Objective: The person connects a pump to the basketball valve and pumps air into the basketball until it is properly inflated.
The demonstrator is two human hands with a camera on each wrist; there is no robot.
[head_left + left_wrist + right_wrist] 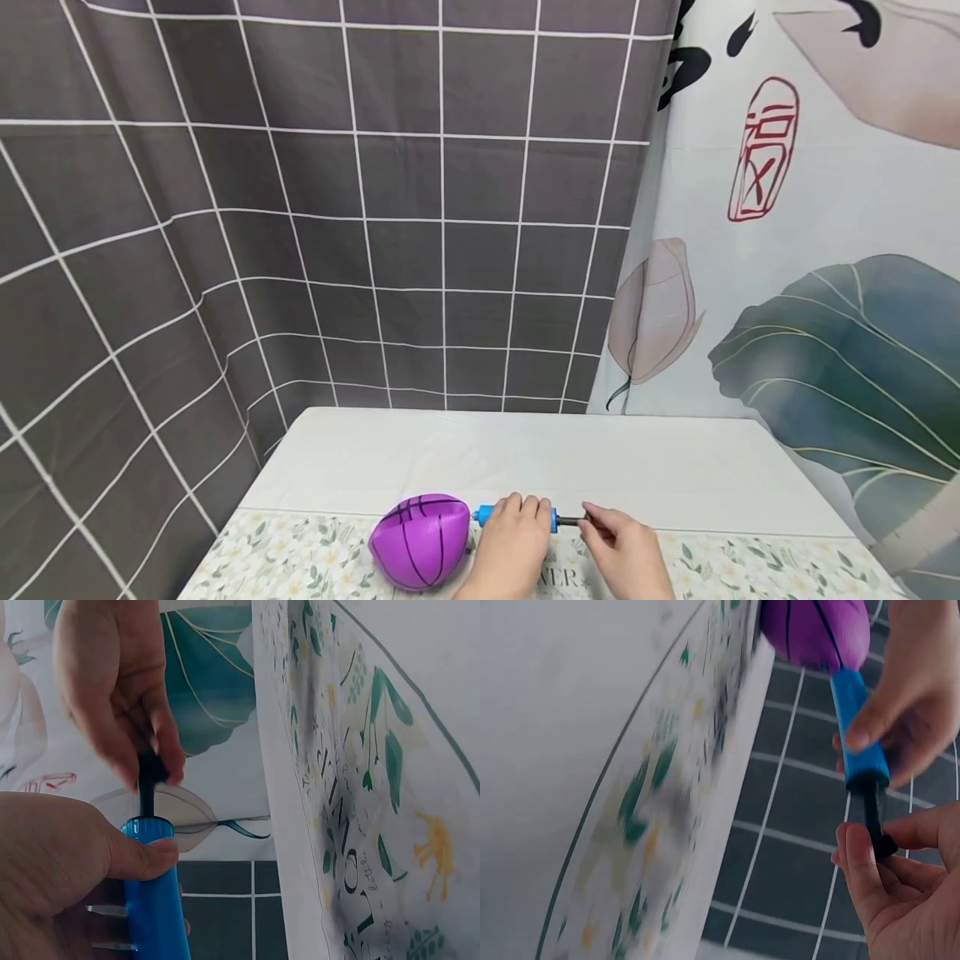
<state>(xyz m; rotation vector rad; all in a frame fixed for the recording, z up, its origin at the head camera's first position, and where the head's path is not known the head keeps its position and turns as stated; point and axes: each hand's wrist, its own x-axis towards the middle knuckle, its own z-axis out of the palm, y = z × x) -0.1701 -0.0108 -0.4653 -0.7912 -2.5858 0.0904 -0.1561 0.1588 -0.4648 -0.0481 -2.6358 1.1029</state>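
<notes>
My left hand grips the blue barrel of a small hand pump, its thumb lying along the side. The pump's tip meets the end of a purple ball with black lines, shaped like a rugby ball, on the table to the left. With fingertips and thumb my right hand pinches the black handle at the end of the pump's rod. A short length of black rod shows between barrel and handle. In the right wrist view the ball sits at the barrel's far end.
The table has a plain white back part and a flower-print front part with lettering. Behind it hangs a dark grey curtain with a white grid. A white cloth with leaf prints hangs at the right.
</notes>
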